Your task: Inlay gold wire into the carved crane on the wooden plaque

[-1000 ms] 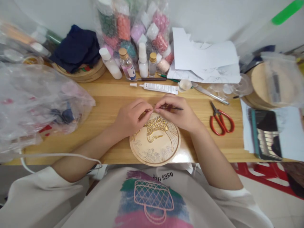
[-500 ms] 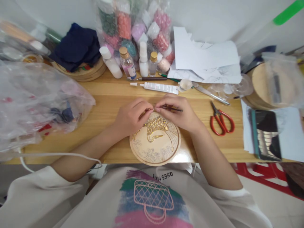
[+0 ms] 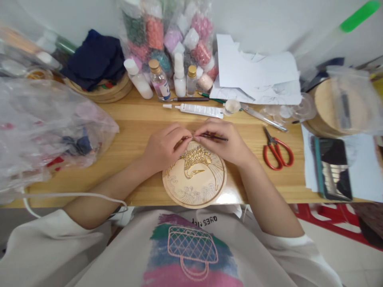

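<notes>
- Clear plastic bags (image 3: pixel 48 123) lie heaped at the far left of your desk (image 3: pixel 131 119), with navy cloth (image 3: pixel 94 61) on a round wooden box (image 3: pixel 119 87) behind them.
- Your left hand (image 3: pixel 169 144) covers the upper left of the disc, thumb and forefinger together at the tips; anything pinched between them is too small to tell.
- The round wooden disc (image 3: pixel 181 177) lies flat on the desk before you, partly under your hands.
- On it, a gold crane (image 3: pixel 196 160) stands out in raised outline: head, neck and much of the feathered body look done. The waves (image 3: pixel 196 195) along the bottom and the fan of lines (image 3: pixel 220 167) at the right appear mostly as bare drawing, so a good share seems left; your hands hide part of the top.
- A white tube (image 3: pixel 202 110) lies uncapped behind your hands, its cap (image 3: pixel 167 106) just beside the nozzle.
- Your right hand (image 3: pixel 221 140) is clamped on a slim dark tool (image 3: pixel 220 138), probably tweezers, and its fingertips come close to the left's at the disc's far edge.
- Red-handled scissors (image 3: pixel 277 151) rest beyond your right forearm, with a phone (image 3: pixel 333 169) further right.
</notes>
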A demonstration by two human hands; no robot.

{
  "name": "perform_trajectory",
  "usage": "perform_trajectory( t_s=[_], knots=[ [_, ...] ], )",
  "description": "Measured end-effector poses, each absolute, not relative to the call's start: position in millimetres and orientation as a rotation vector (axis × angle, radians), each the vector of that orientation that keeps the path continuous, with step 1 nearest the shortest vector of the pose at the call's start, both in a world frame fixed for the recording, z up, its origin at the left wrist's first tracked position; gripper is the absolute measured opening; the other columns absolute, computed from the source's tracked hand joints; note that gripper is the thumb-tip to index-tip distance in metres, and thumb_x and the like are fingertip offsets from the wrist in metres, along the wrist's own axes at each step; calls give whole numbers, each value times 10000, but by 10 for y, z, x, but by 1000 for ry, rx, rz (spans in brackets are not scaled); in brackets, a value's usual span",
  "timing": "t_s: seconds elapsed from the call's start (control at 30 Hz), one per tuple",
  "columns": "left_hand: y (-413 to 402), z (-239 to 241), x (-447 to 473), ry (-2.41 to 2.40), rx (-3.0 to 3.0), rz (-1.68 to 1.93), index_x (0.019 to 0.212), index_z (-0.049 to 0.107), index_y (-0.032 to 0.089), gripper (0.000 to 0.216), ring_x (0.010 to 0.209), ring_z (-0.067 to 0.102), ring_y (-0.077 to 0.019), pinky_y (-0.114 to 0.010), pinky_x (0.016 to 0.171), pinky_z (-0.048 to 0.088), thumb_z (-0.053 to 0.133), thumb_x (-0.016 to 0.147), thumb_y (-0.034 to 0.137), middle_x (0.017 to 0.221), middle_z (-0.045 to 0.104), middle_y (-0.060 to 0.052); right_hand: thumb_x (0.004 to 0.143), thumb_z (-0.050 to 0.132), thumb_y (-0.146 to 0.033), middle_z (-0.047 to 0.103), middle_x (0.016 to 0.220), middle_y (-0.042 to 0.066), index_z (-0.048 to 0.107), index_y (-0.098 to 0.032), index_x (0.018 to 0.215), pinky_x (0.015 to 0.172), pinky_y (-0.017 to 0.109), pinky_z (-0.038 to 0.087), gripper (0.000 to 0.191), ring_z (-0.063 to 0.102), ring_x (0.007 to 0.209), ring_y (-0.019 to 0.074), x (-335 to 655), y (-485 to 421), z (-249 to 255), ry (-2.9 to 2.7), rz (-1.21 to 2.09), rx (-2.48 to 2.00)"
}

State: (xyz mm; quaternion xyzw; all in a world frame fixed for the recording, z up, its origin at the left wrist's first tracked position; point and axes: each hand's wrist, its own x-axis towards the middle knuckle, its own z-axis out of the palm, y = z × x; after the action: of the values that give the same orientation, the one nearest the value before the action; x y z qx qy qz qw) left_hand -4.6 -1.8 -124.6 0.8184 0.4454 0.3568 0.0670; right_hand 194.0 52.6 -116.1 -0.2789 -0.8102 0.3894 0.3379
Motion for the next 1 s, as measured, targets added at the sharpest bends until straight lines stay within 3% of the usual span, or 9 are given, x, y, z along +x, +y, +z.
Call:
perform_trajectory(
  t_s=[1.0],
  knots=[
    [-12, -1242, -38, 1315, 2463, 1061, 913, 574, 195, 98, 680, 572, -108, -229, 558, 427, 572, 886, 101, 832, 630, -2, 816, 687, -121, 642, 734, 11, 714, -140, 794, 614, 227, 440, 40, 582, 667, 105, 1917, 504, -1176, -2114, 970, -748]
  ],
)
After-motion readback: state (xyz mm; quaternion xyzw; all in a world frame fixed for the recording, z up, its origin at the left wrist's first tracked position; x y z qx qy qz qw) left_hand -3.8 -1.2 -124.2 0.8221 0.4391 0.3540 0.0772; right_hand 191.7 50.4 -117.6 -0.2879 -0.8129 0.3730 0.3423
